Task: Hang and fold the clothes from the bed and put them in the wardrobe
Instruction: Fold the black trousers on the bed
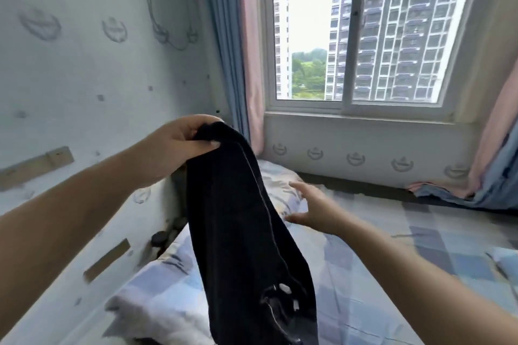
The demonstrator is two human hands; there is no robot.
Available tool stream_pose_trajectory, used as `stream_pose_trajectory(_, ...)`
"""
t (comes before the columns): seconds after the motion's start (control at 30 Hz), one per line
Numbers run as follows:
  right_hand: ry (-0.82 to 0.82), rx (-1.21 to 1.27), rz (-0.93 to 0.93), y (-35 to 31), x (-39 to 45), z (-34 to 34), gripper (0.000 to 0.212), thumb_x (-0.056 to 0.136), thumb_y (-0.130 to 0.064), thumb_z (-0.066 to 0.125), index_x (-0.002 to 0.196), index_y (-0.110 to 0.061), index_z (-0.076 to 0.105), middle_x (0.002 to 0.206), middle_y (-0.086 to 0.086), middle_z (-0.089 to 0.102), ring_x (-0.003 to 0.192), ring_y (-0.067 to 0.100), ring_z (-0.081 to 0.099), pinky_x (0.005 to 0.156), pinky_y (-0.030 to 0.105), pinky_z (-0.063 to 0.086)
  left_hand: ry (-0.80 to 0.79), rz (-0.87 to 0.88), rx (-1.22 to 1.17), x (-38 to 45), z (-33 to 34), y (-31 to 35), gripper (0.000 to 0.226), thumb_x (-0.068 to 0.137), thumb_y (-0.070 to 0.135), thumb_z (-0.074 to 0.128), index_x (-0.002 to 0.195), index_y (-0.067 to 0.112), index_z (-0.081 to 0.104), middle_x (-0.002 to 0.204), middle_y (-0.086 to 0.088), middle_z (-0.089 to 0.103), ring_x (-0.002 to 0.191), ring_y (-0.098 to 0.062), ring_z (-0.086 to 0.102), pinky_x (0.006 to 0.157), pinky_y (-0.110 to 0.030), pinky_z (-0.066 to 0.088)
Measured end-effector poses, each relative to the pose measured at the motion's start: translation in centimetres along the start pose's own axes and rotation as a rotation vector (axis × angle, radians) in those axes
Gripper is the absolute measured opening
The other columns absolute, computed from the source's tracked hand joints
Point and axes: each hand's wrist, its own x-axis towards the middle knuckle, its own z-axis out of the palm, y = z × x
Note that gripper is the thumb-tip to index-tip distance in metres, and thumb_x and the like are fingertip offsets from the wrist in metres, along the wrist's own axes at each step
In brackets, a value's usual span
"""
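Black garment [241,232] hangs from left hand [179,143], pinched at top edge, about 10 o'clock in view; rest drapes down to 6 o'clock over bed [420,260]. Right hand [311,210] at 3 o'clock of garment, fingers spread, holding nothing, just beside cloth, not touching. Risk: thin one-hand pinch may slip, garment drops in heap onto bed. Risk: right hand catches wrong layer, fold goes crooked. Pillow [280,185] behind garment. Wardrobe not in view.

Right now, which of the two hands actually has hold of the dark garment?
The left hand, raised near the wall, pinches the top of the dark garment, which hangs down from it. The right hand reaches over the bed with spread fingers, holding nothing.
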Motion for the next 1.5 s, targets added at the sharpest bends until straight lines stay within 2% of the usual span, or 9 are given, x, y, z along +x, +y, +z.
stream_pose_trajectory(0.17, -0.422, 0.061, -0.022, 0.7, 5.4, 5.0, 0.069, 0.078, -0.044, 0.073, 0.138, -0.029, 0.044, 0.136, -0.002, 0.050, 0.127, 0.013, 0.047, 0.108, 0.032, 0.037, 0.110, -0.041, 0.112, -0.9, -3.1, -1.6, 0.047, 0.090, -0.008, 0.051, 0.082, 0.032, 0.073, 0.083, 0.006, 0.067, 0.083, -0.009, 0.063, 0.078, -0.017, 0.050)
stream_pose_trajectory(0.33, -0.481, -0.146, -0.075, 0.2, 8.5, 10.7, 0.036, 0.081, -0.041, 0.067, 0.115, -0.028, 0.065, 0.097, -0.006, 0.064, 0.100, 0.016, 0.061, 0.085, 0.023, 0.045, 0.261, -0.101, 0.110, -2.2, -5.1, -2.9, 0.038, 0.089, -0.004, 0.052, 0.086, 0.028, 0.073, 0.087, 0.004, 0.068, 0.087, -0.010, 0.064, 0.078, -0.017, 0.050)
stream_pose_trajectory(0.47, -0.493, -0.247, -0.102, -0.9, 8.7, 14.3, 0.033, 0.088, -0.035, 0.060, 0.120, -0.030, 0.064, 0.116, 0.000, 0.066, 0.101, 0.018, 0.059, 0.076, 0.023, 0.041, 0.422, -0.156, 0.122, -3.3, -7.2, -3.6, 0.027, 0.090, -0.002, 0.054, 0.092, 0.021, 0.069, 0.089, 0.002, 0.066, 0.089, -0.016, 0.062, 0.077, -0.018, 0.050)
stream_pose_trajectory(0.6, -0.422, -0.252, -0.127, -1.4, 9.2, 17.0, 0.029, 0.092, -0.034, 0.055, 0.119, -0.024, 0.061, 0.120, 0.005, 0.059, 0.107, 0.022, 0.058, 0.079, 0.028, 0.043, 0.490, -0.164, 0.121, -4.6, -8.6, -3.0, 0.035, 0.089, -0.003, 0.053, 0.087, 0.027, 0.072, 0.087, 0.004, 0.067, 0.086, -0.014, 0.063, 0.078, -0.020, 0.052)
stream_pose_trajectory(0.87, -0.143, -0.098, -0.113, -3.3, 9.8, 17.2, 0.008, 0.091, -0.020, 0.041, 0.094, -0.014, 0.036, 0.075, 0.003, 0.051, 0.068, 0.025, 0.046, 0.055, 0.034, 0.030, 0.685, -0.154, 0.175, -5.9, -13.3, -2.0, 0.034, 0.092, -0.006, 0.049, 0.093, 0.023, 0.067, 0.083, 0.011, 0.072, 0.083, -0.005, 0.067, 0.075, -0.016, 0.052)
stream_pose_trajectory(1.1, -0.023, -0.005, -0.105, -8.0, 14.7, 10.9, 0.012, 0.081, -0.017, 0.040, 0.084, -0.021, 0.051, 0.078, 0.003, 0.065, 0.058, 0.018, 0.065, 0.061, 0.037, 0.056, 0.934, -0.119, 0.266, -5.3, -22.4, -3.6, 0.026, 0.090, 0.001, 0.060, 0.088, 0.028, 0.062, 0.080, 0.012, 0.069, 0.073, 0.001, 0.065, 0.081, -0.018, 0.054)
stream_pose_trajectory(1.23, 0.140, 0.558, 0.059, -11.8, 18.5, 5.2, 0.025, 0.089, -0.007, 0.033, 0.083, -0.018, 0.055, 0.079, 0.014, 0.066, 0.052, 0.021, 0.068, 0.047, 0.027, 0.052, 0.968, -0.156, 0.426, -4.6, -26.8, -5.4, 0.023, 0.083, 0.009, 0.072, 0.083, 0.029, 0.059, 0.089, 0.002, 0.064, 0.077, -0.007, 0.060, 0.071, -0.013, 0.050)
stream_pose_trajectory(1.33, 0.256, 0.934, 0.040, -15.2, 19.2, 1.3, 0.029, 0.092, -0.006, 0.028, 0.092, -0.016, 0.055, 0.088, 0.013, 0.070, 0.066, 0.018, 0.072, 0.064, 0.030, 0.055, 1.045, -0.139, 0.519, -3.5, -28.3, -6.4, 0.019, 0.079, 0.021, 0.077, 0.086, 0.020, 0.059, 0.091, -0.004, 0.062, 0.086, -0.020, 0.059, 0.069, -0.022, 0.046)
stream_pose_trajectory(1.5, 0.428, 0.972, -0.137, -19.2, 20.0, -3.7, 0.012, 0.093, -0.011, 0.048, 0.091, -0.019, 0.057, 0.092, 0.003, 0.072, 0.087, 0.010, 0.070, 0.074, 0.024, 0.053, 1.001, -0.157, 0.671, -1.8, -31.2, -5.9, 0.036, 0.076, 0.034, 0.079, 0.090, 0.007, 0.059, 0.089, -0.011, 0.064, 0.083, -0.030, 0.060, 0.074, -0.040, 0.047)
